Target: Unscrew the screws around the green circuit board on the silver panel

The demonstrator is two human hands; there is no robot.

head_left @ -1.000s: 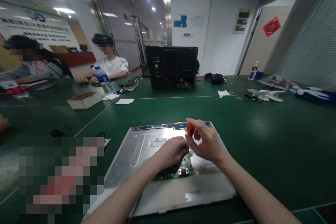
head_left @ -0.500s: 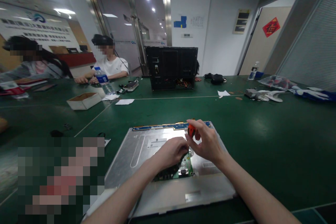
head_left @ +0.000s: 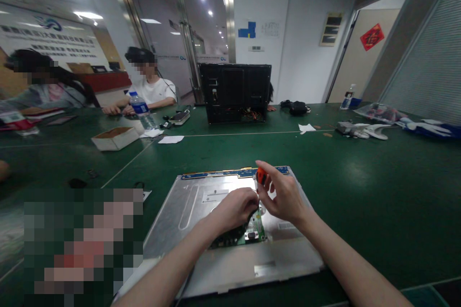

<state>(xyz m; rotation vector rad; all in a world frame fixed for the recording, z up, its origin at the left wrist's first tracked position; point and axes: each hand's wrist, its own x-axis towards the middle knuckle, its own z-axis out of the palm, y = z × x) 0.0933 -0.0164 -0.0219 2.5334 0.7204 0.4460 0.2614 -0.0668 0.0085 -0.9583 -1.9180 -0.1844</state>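
Two bare hands work with an orange-handled tool over a circuit board

At the centre of the frame, the right grip [head_left: 286, 194] grasps an orange-handled tool [head_left: 261, 175], perhaps a screwdriver, thumb and fingers around the handle. The left grip [head_left: 237, 205] is bunched just below and beside it; from where I stand I cannot tell whether its fingertips pinch the shaft or a small part.

Under both hands is a green circuit board [head_left: 257, 225], partly covered by the left hand, on a silvery metal panel [head_left: 288, 254] lying flat in the lower centre of the frame. To do this well, I would hold the tool upright, press straight down, and let the left fingers steady the tip, so it does not slip across the board.

Farther out on the green counter [head_left: 360, 201], a lidless white box [head_left: 117, 138] sits left of centre; its inside looks brown, and I cannot make out any contents. Behind it a blue-capped bottle [head_left: 141, 105] leans, its fill level unclear. At the right of the frame, near a smaller clear bottle [head_left: 348, 97], a see-through plastic bag [head_left: 382, 112] holds something reddish and dark, too blurred to name.
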